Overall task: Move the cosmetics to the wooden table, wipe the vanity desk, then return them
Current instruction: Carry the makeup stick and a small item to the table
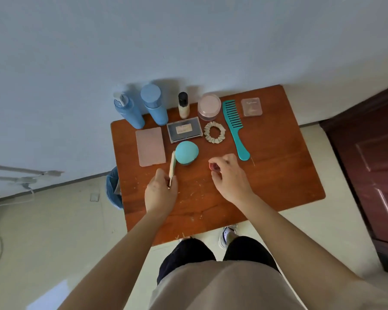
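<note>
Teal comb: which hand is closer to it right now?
Right. The right hand, holding a small dark red item, sits just below-left of the teal comb handle end. The left hand, holding a slim pale stick, is farther left, below the teal round case.

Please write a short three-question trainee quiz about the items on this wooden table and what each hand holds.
1. True or false: the teal comb lies right of the scrunchie.
2. How many blue bottles stand at the back left?
3. Which hand holds the small dark red item: A left, B right?

Key: 1 true. 2 two: pump bottle, capped bottle. 3 B; the right hand holds it, the left hand a slim pale item.
</note>
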Available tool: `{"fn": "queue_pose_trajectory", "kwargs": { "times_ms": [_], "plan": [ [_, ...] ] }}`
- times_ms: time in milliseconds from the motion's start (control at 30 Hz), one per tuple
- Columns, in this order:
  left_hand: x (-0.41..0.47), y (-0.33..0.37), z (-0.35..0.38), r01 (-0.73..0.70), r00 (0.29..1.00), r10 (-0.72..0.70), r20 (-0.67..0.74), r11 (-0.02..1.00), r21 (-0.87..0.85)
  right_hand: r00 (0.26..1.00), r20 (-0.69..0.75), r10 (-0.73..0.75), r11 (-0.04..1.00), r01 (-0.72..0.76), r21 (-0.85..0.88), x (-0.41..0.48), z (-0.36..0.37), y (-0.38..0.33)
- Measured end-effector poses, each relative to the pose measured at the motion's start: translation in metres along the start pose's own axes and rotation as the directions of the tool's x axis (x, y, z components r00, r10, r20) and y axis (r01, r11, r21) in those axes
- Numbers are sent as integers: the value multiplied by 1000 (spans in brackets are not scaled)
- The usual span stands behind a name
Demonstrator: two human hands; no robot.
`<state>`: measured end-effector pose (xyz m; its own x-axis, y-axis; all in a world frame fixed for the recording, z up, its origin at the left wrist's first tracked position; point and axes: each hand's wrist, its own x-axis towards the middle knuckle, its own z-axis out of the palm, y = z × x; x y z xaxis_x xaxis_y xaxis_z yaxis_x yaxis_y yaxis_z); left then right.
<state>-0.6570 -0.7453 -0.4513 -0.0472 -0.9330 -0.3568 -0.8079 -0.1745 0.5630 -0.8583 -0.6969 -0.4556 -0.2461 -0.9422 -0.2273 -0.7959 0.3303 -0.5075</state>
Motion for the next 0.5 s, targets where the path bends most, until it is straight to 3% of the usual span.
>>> {"fn": "queue_pose_trajectory", "kwargs": {
  "times_ms": [333, 500],
  "plan": [
    [5, 5, 13, 7, 999, -12, 34, 991, 137, 994, 103, 26, 998, -31, 50, 12, 4, 11],
    [10, 19, -10, 8, 996, 10, -91, 981, 194, 999, 33, 41, 995, -44, 85, 20, -15, 6]
  ]
}}
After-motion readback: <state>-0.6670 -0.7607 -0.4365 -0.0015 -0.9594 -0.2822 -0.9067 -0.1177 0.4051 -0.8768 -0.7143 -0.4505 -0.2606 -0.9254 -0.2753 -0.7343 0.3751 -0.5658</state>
